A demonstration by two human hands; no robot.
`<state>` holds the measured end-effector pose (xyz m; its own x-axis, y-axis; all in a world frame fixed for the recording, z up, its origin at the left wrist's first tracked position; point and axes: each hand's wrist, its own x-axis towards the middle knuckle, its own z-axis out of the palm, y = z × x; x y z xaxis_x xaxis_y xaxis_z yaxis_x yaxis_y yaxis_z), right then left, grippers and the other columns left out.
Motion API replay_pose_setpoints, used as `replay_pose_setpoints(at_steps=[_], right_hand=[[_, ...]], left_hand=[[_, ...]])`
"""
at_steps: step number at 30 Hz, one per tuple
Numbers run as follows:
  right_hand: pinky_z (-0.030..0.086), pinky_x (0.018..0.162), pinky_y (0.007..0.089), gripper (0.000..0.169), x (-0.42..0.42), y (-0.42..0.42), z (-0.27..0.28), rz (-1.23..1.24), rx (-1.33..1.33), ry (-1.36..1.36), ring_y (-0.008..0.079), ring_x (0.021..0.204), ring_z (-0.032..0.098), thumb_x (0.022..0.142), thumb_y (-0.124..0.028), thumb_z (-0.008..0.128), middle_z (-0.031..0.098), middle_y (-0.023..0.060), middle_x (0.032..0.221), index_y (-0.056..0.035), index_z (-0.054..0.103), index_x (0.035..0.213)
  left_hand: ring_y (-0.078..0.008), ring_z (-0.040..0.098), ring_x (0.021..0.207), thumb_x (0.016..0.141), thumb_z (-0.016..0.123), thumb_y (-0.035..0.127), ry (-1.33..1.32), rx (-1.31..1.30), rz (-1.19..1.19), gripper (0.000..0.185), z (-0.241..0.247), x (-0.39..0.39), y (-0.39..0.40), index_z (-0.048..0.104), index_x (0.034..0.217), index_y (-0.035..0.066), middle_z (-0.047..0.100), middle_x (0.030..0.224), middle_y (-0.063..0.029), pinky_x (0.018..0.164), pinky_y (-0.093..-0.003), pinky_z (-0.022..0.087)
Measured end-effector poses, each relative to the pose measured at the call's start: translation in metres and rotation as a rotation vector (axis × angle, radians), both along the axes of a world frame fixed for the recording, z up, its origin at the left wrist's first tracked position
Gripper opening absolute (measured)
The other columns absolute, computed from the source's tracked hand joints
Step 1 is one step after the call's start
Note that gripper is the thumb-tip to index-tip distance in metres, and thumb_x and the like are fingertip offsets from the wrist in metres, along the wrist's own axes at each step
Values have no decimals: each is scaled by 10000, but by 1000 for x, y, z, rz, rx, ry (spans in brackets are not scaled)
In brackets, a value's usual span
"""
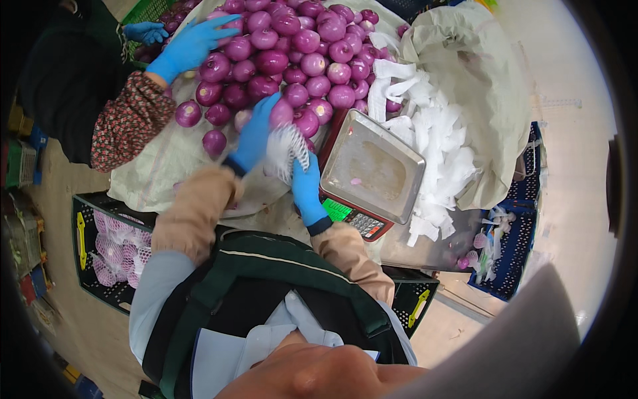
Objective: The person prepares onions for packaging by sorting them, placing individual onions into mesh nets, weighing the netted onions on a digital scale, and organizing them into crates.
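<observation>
My left hand (254, 134), in a blue glove and motion-blurred, has its fingers along a red onion (281, 113). That onion is at the upper end of a white foam or mesh net sleeve (284, 149). My right hand (306, 189), gloved in blue too, grips the sleeve's right side, just left of the scale. How far the onion sits inside the sleeve is hidden by blur. A large heap of peeled red onions (284, 45) lies beyond both hands on a pale woven sack (144, 169). A few single onions (214, 143) lie left of my left hand.
A red digital scale (371, 167) with a bare metal pan stands right of my hands. White net sleeves (438, 149) spill from an open woven sack (478, 90). A co-worker's gloved hand (194, 47) touches the heap. Crates (79, 284) hold netted onions.
</observation>
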<state>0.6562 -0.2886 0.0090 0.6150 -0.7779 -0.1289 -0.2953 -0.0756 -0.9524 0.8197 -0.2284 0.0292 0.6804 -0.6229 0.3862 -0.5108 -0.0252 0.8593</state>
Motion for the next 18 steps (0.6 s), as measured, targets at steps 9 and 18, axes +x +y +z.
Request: replay_pose_setpoints(at_steps=[9,18], right_hand=[[399,990,392,741,14,18,5,227,-394,82,377,1209,439,668,38,604,400,199,1328,-64,355,1358],[540,793,429,966,27,-14,-22,69,-523,501,452,1041,563,701,19,662,212,306,1419,48,35,1435]], left_hand=[[-255,447,1224,709,733,79,477,41,333,820,-47,-83,113,298,1403,30,417,1354,-148,1024,-344,380],[-296,430,1240,714,764,151,346,103,308,809,-51,-82,86,326,1382,23,406,1362,-164,1035,-366,362]])
